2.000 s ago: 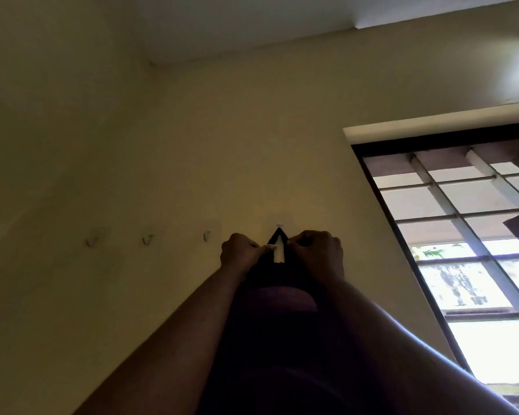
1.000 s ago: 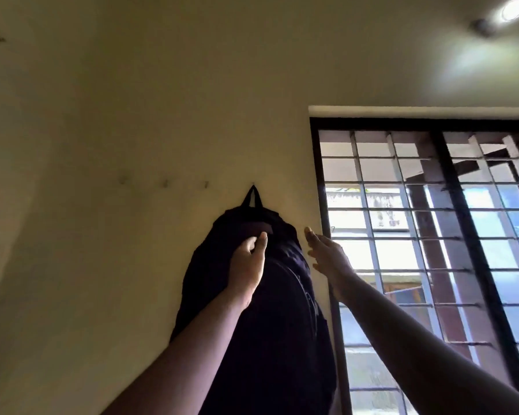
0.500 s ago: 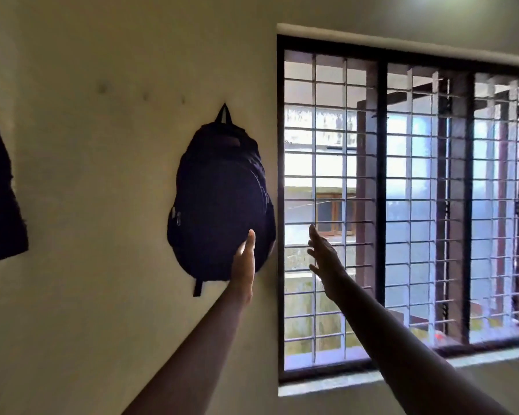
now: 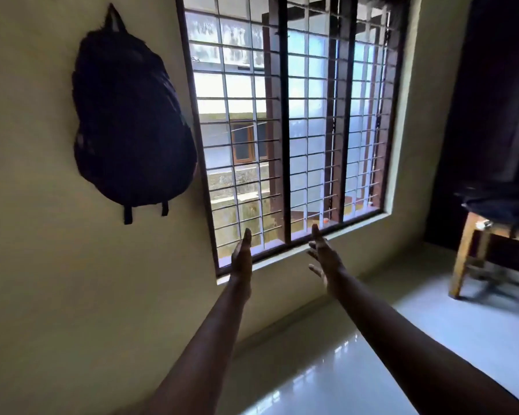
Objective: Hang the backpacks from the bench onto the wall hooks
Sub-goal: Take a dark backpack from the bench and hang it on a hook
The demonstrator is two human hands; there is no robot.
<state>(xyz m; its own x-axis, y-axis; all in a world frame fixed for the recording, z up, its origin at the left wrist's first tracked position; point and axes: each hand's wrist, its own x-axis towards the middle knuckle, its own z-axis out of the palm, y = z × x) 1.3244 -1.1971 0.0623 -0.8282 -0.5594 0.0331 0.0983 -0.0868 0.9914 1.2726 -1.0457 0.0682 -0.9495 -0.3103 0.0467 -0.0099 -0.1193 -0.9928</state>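
A dark backpack (image 4: 129, 121) hangs by its top loop on the cream wall, left of the window; its hook lies above the frame. My left hand (image 4: 242, 255) is held out flat and empty, below and to the right of that backpack, apart from it. My right hand (image 4: 324, 259) is spread open and empty in front of the window sill. At the far right, a wooden bench (image 4: 474, 238) carries another dark backpack (image 4: 501, 205), partly cut off by the frame edge.
A barred window (image 4: 288, 121) fills the middle of the wall. A glossy pale tiled floor (image 4: 432, 333) stretches between me and the bench. A dark doorway or curtain (image 4: 498, 94) stands behind the bench.
Both hands have let go of the hung backpack and dropped down and to the right. My view has swung down and right, bringing the bench and floor into sight.
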